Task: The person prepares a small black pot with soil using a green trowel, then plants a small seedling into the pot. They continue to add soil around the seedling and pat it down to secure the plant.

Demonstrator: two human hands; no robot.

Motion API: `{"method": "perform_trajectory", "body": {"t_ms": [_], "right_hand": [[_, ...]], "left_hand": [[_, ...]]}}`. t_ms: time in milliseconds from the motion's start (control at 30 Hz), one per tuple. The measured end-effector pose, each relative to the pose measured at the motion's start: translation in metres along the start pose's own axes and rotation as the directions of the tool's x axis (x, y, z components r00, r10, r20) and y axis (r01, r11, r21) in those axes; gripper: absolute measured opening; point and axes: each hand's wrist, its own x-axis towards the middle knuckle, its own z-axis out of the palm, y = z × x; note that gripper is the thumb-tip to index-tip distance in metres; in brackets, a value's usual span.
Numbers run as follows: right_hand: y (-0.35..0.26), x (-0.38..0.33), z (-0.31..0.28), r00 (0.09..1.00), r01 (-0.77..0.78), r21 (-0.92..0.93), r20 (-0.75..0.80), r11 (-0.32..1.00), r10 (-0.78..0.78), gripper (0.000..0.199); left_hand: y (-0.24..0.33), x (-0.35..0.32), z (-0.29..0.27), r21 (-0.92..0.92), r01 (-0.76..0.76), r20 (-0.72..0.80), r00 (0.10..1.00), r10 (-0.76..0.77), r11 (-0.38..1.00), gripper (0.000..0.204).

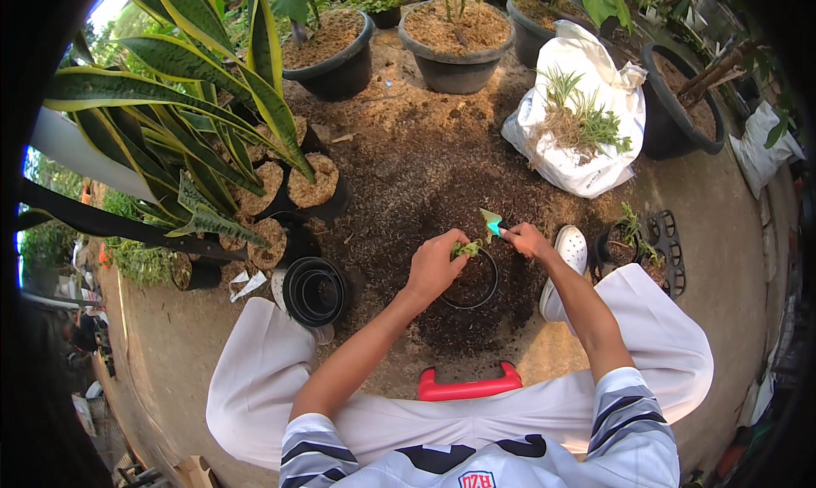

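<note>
Pinches a small green plant (pixel 466 249) between nearly closed fingers of the left hand (pixel 435 263), at the far rim of a black pot (pixel 470 307) just below the fingertips. Grips a trowel (pixel 492 223) with curled fingers of the right hand (pixel 529 240), aiming its blade left of those fingers. Has loose soil (pixel 517 292) beneath both sets of fingers, nested pots (pixel 299 305) to their left, a white sack (pixel 578 175) beyond and rightward
</note>
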Motion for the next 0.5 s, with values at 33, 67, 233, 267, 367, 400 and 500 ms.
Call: {"method": "perform_trajectory", "body": {"t_ms": [33,67,233,267,367,400,500], "right_hand": [[0.002,0.0,0.0,1.0,-0.005,0.035,0.001,0.999,0.005,0.057],[0.0,-0.002,-0.001,1.0,-0.008,0.07,0.002,0.997,0.008,0.058],[-0.016,0.001,0.003,0.994,-0.055,0.2,0.102,0.978,0.035,0.057],[-0.018,0.004,0.007,0.993,-0.054,0.206,0.115,0.977,0.031,0.057],[-0.037,0.005,0.019,0.995,-0.056,0.209,0.094,0.976,0.037,0.056],[-0.041,0.004,0.022,0.995,-0.058,0.213,0.091,0.975,0.039,0.056],[-0.049,0.002,0.028,0.99,-0.08,0.243,0.129,0.967,0.049,0.056]], "left_hand": [[0.0,0.001,0.0,0.013,0.006,-0.005,1.0,-0.006,1.0,0.025],[-0.001,0.002,0.0,0.027,0.013,-0.012,1.0,-0.013,1.0,0.024],[-0.002,0.003,0.0,0.022,0.08,-0.013,0.997,-0.079,0.997,0.024],[-0.005,0.003,0.004,0.058,0.051,-0.044,0.998,-0.049,0.997,0.025],[-0.002,0.003,0.004,0.114,0.031,-0.047,0.999,-0.026,0.993,0.025],[0.0,0.001,0.004,0.123,0.035,-0.033,0.999,-0.031,0.992,0.025],[-0.003,-0.001,0.005,0.058,0.006,-0.008,1.0,-0.006,0.998,0.025]]}}
